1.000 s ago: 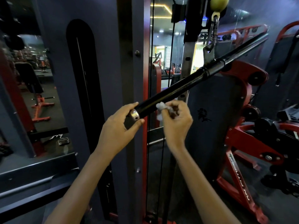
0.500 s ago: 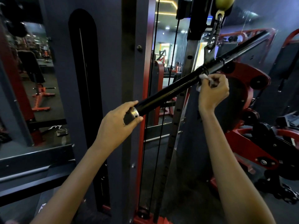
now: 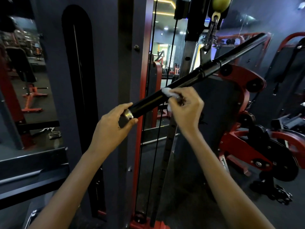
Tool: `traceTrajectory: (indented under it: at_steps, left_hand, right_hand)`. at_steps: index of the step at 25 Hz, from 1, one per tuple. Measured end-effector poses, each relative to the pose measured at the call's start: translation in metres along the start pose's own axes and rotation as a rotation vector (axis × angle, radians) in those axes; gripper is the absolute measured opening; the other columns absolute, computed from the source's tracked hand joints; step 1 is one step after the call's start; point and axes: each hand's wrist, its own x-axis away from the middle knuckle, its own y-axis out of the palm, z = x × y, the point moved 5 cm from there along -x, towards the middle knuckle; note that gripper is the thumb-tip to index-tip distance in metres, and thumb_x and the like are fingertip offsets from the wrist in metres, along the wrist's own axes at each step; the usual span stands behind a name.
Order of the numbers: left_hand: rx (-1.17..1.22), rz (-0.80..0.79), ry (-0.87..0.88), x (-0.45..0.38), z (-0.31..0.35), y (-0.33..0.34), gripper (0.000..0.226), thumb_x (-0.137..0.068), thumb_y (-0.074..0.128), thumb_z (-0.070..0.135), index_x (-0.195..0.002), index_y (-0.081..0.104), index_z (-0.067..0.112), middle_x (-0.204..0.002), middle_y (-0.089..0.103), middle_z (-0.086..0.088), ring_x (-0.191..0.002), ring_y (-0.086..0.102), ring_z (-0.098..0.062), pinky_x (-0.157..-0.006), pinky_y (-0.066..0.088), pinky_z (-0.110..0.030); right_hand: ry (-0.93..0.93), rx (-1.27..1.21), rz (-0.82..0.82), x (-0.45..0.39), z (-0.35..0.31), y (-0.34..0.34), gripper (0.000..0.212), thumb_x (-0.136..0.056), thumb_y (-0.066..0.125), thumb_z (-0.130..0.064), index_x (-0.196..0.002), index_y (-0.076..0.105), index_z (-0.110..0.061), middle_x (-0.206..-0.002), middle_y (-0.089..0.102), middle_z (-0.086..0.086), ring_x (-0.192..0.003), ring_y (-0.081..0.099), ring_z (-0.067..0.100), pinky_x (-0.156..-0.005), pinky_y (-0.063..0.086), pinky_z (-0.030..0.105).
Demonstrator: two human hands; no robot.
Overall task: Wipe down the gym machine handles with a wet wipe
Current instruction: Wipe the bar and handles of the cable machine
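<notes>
Two bare hands are working on a long black bar [image 3: 186, 80] that is hanging tilted from a cable machine, its near end low on the left and its far end rising toward the upper right. The left hand [image 3: 112, 128] is gripping the near end, with thumb and fingers curling round the silver end cap [image 3: 128, 114]. The right hand [image 3: 186, 107] is pinching a white wet wipe [image 3: 166, 92] between curled fingers and pressing it against the bar, just beside the left hand along the shaft. Part of the wipe is showing above the knuckles and a little is showing below them.

A metal clip [image 3: 210, 36] is holding the bar at its middle under a yellow-green ball [image 3: 220, 3]. Behind the bar, a dark grey machine frame [image 3: 109, 47] with a red upright [image 3: 142, 113] is standing close, and two thin black cables [image 3: 156, 129] are running down beside a perforated steel rail. A red and black machine [image 3: 244, 142] is sitting on the right on a dark floor [image 3: 186, 187]. On the left, a red bench [image 3: 31, 98] is showing on more dark flooring; whether that is a mirror or an opening is hard to tell. Ceiling lights are glowing yellow and blue in the dim room beyond.
</notes>
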Motion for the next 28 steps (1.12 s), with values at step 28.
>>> traceTrajectory:
  at_steps: [28]
  left_hand:
    - [0.241,0.140,0.045,0.015,0.007,0.013,0.043,-0.084,0.067,0.018,-0.126,0.056,0.012,-0.105,0.058,0.002,-0.090,0.061,-0.005,-0.079,0.048,-0.007]
  right_hand:
    - [0.076,0.584,-0.474,-0.073,0.001,0.002,0.023,-0.093,0.044,-0.003,-0.103,0.065,0.003,-0.112,0.052,0.018,-0.090,0.053,0.021,-0.073,0.036,0.019]
